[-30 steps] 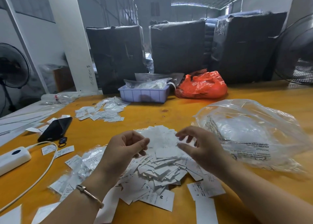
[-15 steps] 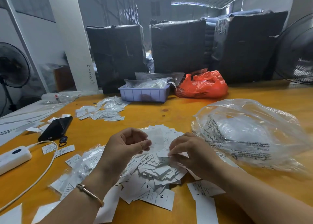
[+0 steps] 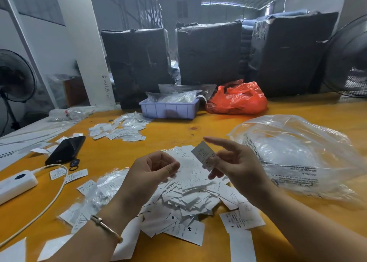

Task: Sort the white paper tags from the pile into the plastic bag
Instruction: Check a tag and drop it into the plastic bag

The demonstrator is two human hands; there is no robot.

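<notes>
A pile of white paper tags (image 3: 190, 194) lies on the orange table in front of me, some printed with size letters. My right hand (image 3: 236, 166) is raised above the pile and pinches one white tag (image 3: 204, 154) between thumb and fingers, its index finger pointing left. My left hand (image 3: 153, 174) hovers over the pile's left side with fingers curled, holding nothing that I can see. The large clear plastic bag (image 3: 297, 154) with printed warning text lies crumpled just right of my right hand.
A black phone (image 3: 65, 149), a white power bank (image 3: 16, 182) with its cable, and scattered tags lie at left. A second tag heap (image 3: 119, 129), a purple tray (image 3: 168, 109) and a red plastic bag (image 3: 238, 99) sit further back. Black wrapped bales and fans stand behind.
My right hand dipped into the pile, pinched a tag and has lifted it up above the pile. My left hand has stayed nearly still.
</notes>
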